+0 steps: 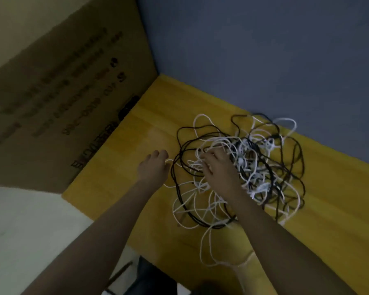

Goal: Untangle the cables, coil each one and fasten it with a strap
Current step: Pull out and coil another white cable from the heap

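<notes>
Cables: a tangled heap of white and black cables (243,167) lies on the yellow bench (328,209), close to the grey wall (264,50).
Left hand: the left hand (153,167) sits at the heap's left rim, fingers curled round a white loop.
Right hand: the right hand (219,169) is on the heap, fingers closed on white strands.
Edges: a cardboard box (62,92) borders the bench's left side.
Open room: bare bench lies between box and heap.

Yellow wood tabletop (136,128) against blue-grey wall (264,50); printed cardboard box (62,92) at left, small black object (128,107) beside it.
</notes>
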`<state>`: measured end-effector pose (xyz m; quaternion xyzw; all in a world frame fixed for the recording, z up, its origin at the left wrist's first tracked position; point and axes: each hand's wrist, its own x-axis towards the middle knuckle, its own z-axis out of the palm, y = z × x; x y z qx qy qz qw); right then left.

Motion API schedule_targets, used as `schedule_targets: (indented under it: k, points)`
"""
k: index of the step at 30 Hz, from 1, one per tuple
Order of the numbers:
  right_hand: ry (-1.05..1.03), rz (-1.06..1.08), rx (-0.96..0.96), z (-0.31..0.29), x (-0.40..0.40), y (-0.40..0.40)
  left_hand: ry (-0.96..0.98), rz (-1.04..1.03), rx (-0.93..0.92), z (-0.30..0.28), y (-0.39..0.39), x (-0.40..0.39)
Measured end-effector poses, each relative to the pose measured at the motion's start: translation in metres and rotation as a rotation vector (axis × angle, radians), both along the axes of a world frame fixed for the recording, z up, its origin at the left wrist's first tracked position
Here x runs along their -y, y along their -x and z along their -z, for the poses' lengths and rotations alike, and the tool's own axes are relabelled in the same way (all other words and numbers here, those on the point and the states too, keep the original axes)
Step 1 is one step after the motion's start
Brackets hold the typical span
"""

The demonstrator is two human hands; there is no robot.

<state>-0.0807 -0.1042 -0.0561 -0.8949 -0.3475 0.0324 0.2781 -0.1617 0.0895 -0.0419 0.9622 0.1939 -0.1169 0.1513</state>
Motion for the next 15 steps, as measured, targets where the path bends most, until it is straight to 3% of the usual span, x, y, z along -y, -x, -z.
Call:
schedule_targets:
  k: [7, 10, 15]
  points:
    - [0.088, 0.511, 0.029, 0.012, 0.083, 0.107, 0.034, 0.531, 0.133, -0.006, 0.009, 0.036]
    - [0.174, 0.714, -0.066, 0.021, 0.124, 0.165, 0.047, 0.743, 0.266, -0.011, 0.015, 0.064]
    - [0.290, 0.993, -0.324, 0.035, 0.180, 0.234, 0.042, 0.933, 0.194, -0.009, 0.035, 0.117]
